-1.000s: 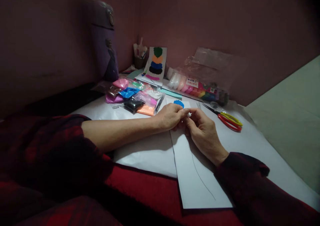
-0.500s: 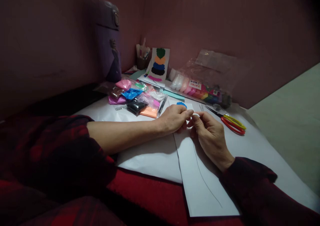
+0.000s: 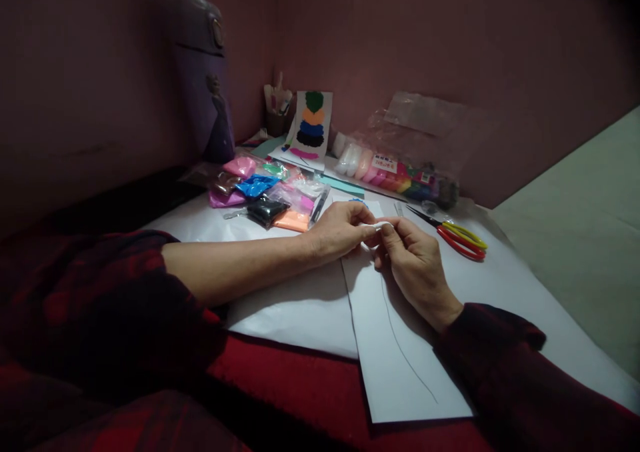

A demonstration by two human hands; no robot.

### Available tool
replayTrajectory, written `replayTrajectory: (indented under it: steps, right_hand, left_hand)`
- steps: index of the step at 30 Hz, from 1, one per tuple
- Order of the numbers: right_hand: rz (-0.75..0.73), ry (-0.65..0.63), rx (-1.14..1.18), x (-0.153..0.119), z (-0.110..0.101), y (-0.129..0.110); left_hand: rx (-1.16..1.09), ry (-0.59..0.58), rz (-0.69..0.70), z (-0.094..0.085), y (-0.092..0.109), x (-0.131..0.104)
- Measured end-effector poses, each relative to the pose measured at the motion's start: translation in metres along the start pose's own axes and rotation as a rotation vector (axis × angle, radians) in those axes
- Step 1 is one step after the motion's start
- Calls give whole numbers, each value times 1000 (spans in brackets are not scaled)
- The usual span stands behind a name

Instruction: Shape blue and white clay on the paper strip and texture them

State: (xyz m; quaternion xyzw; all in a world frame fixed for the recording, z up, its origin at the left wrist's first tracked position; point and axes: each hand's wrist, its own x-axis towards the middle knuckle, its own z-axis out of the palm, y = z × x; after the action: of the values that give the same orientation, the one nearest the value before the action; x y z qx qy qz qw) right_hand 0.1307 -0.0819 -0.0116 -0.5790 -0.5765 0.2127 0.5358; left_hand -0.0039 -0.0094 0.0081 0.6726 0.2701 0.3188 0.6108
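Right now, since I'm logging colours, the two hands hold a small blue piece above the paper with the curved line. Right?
One slip: the small piece is white, not blue, as the head view shows. The left hand and right hand do hold it above the paper with the curved line.

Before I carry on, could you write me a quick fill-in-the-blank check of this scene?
The left hand and right hand hold a small strip coloured ____.
The handles of the scissors are red and ____.
On the multicoloured card, the topmost patch is ____.
In the picture, the bottle stands to the card's ____.

Missing words: white; yellow; green; left.
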Motion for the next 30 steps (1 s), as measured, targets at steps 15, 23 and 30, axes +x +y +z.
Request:
replayTrajectory:
  steps: [15,23,30]
  right_hand:
    - [-22,-4,45,2,1,3]
    - [-20,20,35,2,1,-1]
    - [-64,-26,17,0,-1,1]
  left_hand:
    - [-19,-16,21,2,-1,0]
    - [27,5,-3,2,3,-2]
    - [38,3,-2,0,3,-1]
